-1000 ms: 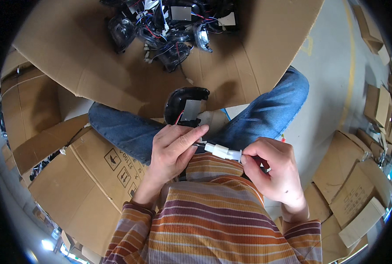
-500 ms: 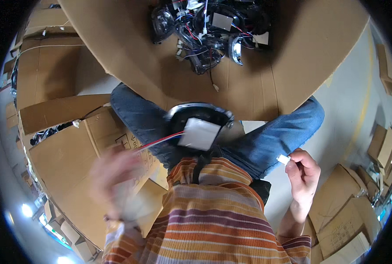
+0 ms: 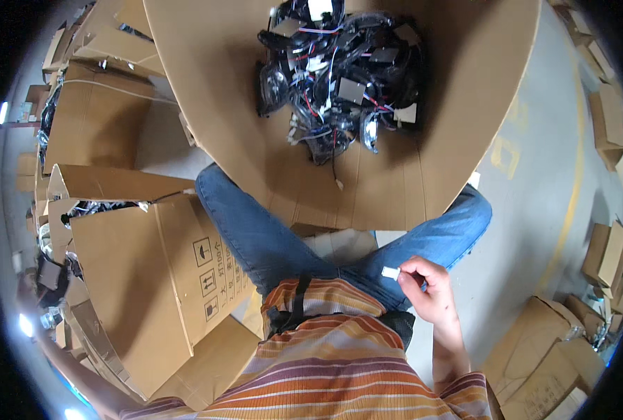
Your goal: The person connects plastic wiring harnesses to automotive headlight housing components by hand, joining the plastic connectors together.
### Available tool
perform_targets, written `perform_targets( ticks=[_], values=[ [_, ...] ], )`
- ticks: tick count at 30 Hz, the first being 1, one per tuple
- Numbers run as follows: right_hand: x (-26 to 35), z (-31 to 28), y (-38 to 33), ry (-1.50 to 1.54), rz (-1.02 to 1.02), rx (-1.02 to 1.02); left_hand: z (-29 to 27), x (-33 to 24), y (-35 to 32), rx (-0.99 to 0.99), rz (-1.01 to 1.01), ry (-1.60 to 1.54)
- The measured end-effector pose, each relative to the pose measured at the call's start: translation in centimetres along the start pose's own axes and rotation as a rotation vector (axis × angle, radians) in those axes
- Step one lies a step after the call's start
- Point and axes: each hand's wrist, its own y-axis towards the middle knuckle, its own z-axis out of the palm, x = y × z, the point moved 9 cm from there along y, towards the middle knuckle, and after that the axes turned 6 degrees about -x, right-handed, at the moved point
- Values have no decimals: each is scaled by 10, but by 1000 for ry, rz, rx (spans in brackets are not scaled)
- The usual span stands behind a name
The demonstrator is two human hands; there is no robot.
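Note:
My right hand (image 3: 429, 288) is closed in a pinch on a small white plastic piece (image 3: 390, 272), above my jeans near my lap. Far out at the left rim, my left hand (image 3: 28, 294) grips a black lamp unit (image 3: 51, 274) with a pale square patch on it. That arm is stretched out past a closed-looking carton, and its fingers are dim at the picture's edge. Ahead of me a large open cardboard box (image 3: 353, 203) holds a pile of black lamp units (image 3: 350, 91) with clear lenses and red, blue and white wires.
Beside my left knee stands a big carton (image 3: 133, 280) with printed marks; dark wired parts (image 3: 101, 208) show at its opening. Another carton (image 3: 94, 126) stands farther left. Flattened cardboard (image 3: 535, 343) lies at the lower right. A yellow line (image 3: 574, 182) runs along the grey floor.
The lamp unit, hanging by its wires over my lap before, is now at the far left with my left hand. My right hand has moved left with the white piece. The view has shifted.

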Motion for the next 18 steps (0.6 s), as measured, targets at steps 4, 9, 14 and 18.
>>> perform_targets(
  ticks=[4,9,14,18],
  values=[
    [5,1,-4,-17,21,-33,168,-160,26,591,99,43],
    [-2,2,-5,-122,72,-59,48,-517,213,52,250,-368],
    [-2,-12,-16,-129,122,-127,-7,-758,287,-484,734,-451],
    [-15,-18,-42,-76,207,-258,8,-802,330,-463,622,-702]
  ],
)
